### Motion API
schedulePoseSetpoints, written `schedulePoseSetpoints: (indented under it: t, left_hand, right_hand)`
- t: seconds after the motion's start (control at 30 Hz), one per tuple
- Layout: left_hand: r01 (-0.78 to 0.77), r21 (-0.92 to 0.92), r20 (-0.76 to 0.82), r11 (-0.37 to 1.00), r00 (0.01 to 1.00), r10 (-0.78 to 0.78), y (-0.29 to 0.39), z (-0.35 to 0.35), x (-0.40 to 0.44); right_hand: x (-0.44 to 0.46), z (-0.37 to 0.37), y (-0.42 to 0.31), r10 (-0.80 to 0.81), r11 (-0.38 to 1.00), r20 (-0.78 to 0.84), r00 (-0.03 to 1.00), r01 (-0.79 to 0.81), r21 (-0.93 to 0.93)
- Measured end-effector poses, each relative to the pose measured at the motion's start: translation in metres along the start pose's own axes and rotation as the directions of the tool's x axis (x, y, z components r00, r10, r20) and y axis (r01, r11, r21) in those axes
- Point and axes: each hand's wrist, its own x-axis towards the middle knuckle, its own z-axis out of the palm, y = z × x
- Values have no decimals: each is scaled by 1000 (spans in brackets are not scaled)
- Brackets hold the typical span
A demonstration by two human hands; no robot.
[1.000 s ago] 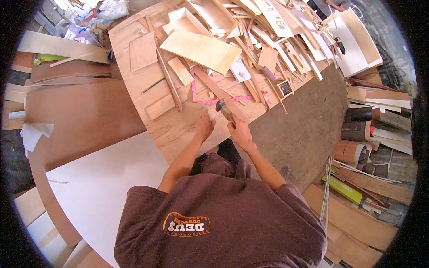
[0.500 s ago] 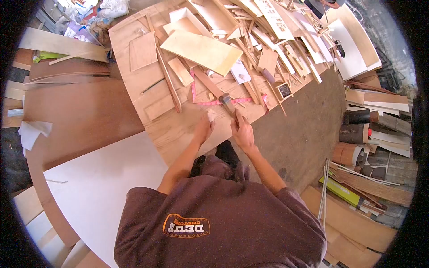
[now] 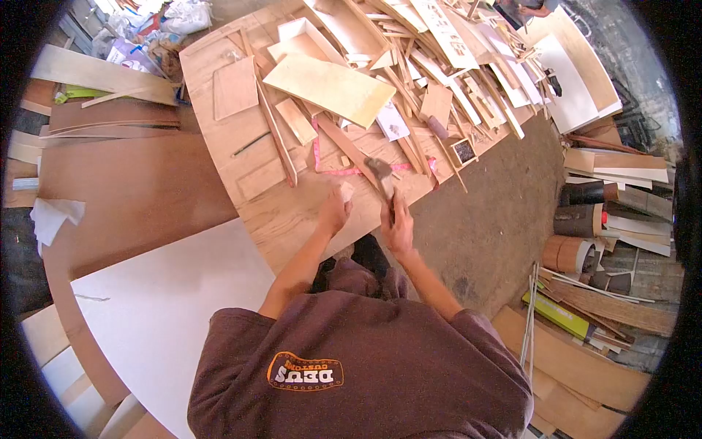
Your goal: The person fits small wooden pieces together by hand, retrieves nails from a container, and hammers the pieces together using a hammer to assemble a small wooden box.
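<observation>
My right hand (image 3: pixel 397 228) is wrapped round the handle of a hammer (image 3: pixel 379 170), whose dark head is tilted up and smeared by motion. Pinched in the fingers of my left hand (image 3: pixel 334 210) is a small pale wood piece (image 3: pixel 346 192). Both hands are over the near edge of the plywood tabletop (image 3: pixel 292 227). Just beyond them lie a pink measuring tape (image 3: pixel 316 150), bent at a corner, and a long reddish-brown wood strip (image 3: pixel 342 140), its near end behind the hammer.
A broad pale board (image 3: pixel 329 88) and an open white box (image 3: pixel 303 36) lie farther back, beside a heap of wood offcuts (image 3: pixel 468 88). A pencil (image 3: pixel 251 143) rests at left. A large white sheet (image 3: pixel 168 314) is at lower left. Another person's hand (image 3: pixel 528 10) shows at top right.
The hammer has swung slightly to the right and its head has turned. My right hand has tilted with it; my left hand has hardly moved.
</observation>
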Motion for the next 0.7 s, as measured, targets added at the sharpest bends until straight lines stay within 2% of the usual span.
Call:
schedulePoseSetpoints:
  t: [0.03, 0.07, 0.1, 0.13, 0.17, 0.2, 0.23, 0.3, 0.33, 0.4, 0.43, 0.5, 0.53, 0.57, 0.6, 0.63, 0.7]
  left_hand:
    - [-2, -1, -5, 1000, 1000, 2, -3, 4, 3]
    - [44, 10, 18, 999, 999, -45, -8, 12, 6]
    - [90, 23, 49, 996, 995, -91, -7, 16, 3]
    - [84, 24, 57, 996, 995, -85, -8, 19, -1]
    - [46, 54, -11, 997, 999, -45, -9, 20, -2]
    - [17, 82, -88, 997, 996, -10, -9, 20, 1]
    - [22, 80, -89, 997, 996, -15, -4, 13, 1]
    - [100, -68, 2, 993, 995, -100, 3, 6, -3]
    - [101, -70, -2, 992, 995, -101, 5, 4, -1]
    - [45, -20, -22, 999, 999, -45, 5, 0, -2]
    - [46, -19, -23, 999, 999, -47, -1, 7, 0]
    - [101, 14, -48, 995, 994, -100, -6, 25, -1]
    - [99, 15, -47, 995, 994, -99, 5, 12, -3]
    - [108, 59, -16, 992, 994, -107, 15, -2, -4]
    - [115, 106, 15, 988, 993, -117, 16, -8, -4]
    - [115, 104, 4, 988, 993, -116, 13, -4, 1]
    - [110, 47, -40, 993, 993, -109, 14, -1, -4]
  right_hand:
    - [-7, 7, 11, 21, 1000, 19, 1000, -21, 5]
    - [-12, 15, 24, 36, 999, 144, 989, -33, -21]
    - [-13, 16, 29, 43, 999, 142, 989, -40, -24]
    - [-10, 20, 34, 11, 988, 197, 980, 19, -150]
    - [-6, 23, 37, -18, 959, 254, 967, 88, -268]
    - [-3, 18, 33, -17, 963, 245, 969, 82, -257]
    - [0, 10, 18, -18, 963, 250, 968, 85, -257]
    - [-2, -4, -6, 114, 991, 162, 980, -101, -87]
    - [-1, -4, -7, 110, 991, 163, 980, -96, -88]
    - [-8, -3, -10, -40, 998, -24, 999, 41, 45]
    - [-11, 6, -1, -42, 998, -22, 999, 43, 46]
    - [-21, 26, 22, -75, 995, 45, 996, 78, -64]
    - [-15, 30, 24, 131, 963, 289, 948, -52, -265]
    - [-14, 32, 25, 127, 963, 286, 950, -50, -263]
    - [-14, 33, 26, 75, 969, 192, 979, -26, -244]
    - [-10, 34, 29, 15, 973, 97, 995, 8, -231]
    - [-7, 31, 35, 36, 983, 61, 997, -24, -185]
